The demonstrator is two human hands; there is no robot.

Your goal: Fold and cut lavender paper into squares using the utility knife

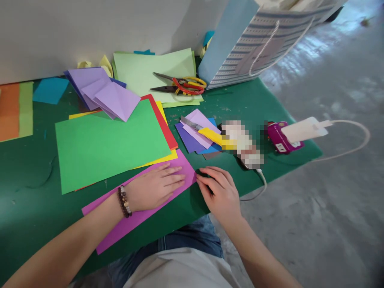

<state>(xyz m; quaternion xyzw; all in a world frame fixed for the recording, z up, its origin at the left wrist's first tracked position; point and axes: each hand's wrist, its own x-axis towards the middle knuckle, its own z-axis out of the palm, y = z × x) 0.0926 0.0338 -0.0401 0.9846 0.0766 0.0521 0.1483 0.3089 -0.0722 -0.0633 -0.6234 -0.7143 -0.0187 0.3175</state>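
My left hand (156,188) lies flat on a magenta paper sheet (141,216), pressing it to the green mat (240,108). My right hand (219,196) has curled fingers at the sheet's right corner, and its thumb is hidden. Whether it pinches that corner I cannot tell. Beyond the sheet lies a stack of green, yellow and red paper (111,144). A yellow-handled utility knife (207,132) rests on purple paper sheets (187,138) to the upper right of my hands.
Red-handled scissors (180,85) lie on pale green paper (144,72) beside folded lilac paper (105,94). A striped paper bag (255,48) leans at the back. A pixelated object (243,142) and a magenta device (283,138) with a white cable sit right, above the mat's edge and concrete floor (315,208).
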